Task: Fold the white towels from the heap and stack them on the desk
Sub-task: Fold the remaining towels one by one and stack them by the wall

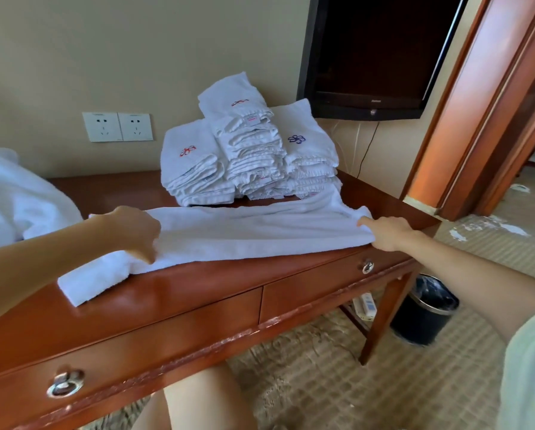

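Left of our left hand (136, 231) lies the heap (12, 193). That hand grips the towel (260, 234), stretched flat on the desk (182, 290) across to our right hand (387, 232), pinching its far end. Mid-fold, we judge: next, end over end, then onto the stacks (247, 156) beyond both hands.

The reddish-brown wooden surface (182, 283) carries high-gloss, reflective lacquer; its front edge is chipped and rough. The long white terry-cloth towel (244, 234) is matt and soft-napped. The stack of folded white towels (250, 156): same cloth, stitched marks. The round metal drawer pulls (367, 267) are polished. The beige carpet (322, 383) is matt, coarse.
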Demonstrator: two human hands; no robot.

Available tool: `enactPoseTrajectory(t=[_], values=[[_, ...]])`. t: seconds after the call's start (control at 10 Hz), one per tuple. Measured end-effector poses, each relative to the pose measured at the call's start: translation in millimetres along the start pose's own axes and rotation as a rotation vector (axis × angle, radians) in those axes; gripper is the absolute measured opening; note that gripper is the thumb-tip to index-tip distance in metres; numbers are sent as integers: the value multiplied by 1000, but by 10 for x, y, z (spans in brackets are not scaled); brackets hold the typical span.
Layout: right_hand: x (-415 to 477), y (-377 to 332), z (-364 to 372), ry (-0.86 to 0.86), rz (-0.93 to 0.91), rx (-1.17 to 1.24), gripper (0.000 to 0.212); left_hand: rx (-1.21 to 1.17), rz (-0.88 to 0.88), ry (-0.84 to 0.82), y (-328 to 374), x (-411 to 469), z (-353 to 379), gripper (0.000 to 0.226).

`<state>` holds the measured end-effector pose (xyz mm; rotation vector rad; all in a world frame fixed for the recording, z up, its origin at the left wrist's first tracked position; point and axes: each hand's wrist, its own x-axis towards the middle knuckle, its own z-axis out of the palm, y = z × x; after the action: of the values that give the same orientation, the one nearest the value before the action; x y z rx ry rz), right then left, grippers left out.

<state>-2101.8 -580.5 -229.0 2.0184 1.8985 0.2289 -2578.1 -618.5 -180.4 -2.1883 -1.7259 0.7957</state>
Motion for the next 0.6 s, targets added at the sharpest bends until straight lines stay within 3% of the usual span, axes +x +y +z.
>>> enactPoseTrajectory(t=[0.2, 0.3, 0.4, 0.6], values=[[66, 315, 147, -204, 135, 410, 59, -326, 102, -402, 94, -434, -137, 46], [107, 476, 237, -398, 199, 493, 49, -593, 208, -637, 99, -489, -130, 64], [91, 483, 204, -455, 258, 593, 38, -729, 229, -772, 110, -475, -54, 58], [302, 259, -81, -118, 205, 583, 14, -939, 42, -174, 31, -121, 88, 30]])
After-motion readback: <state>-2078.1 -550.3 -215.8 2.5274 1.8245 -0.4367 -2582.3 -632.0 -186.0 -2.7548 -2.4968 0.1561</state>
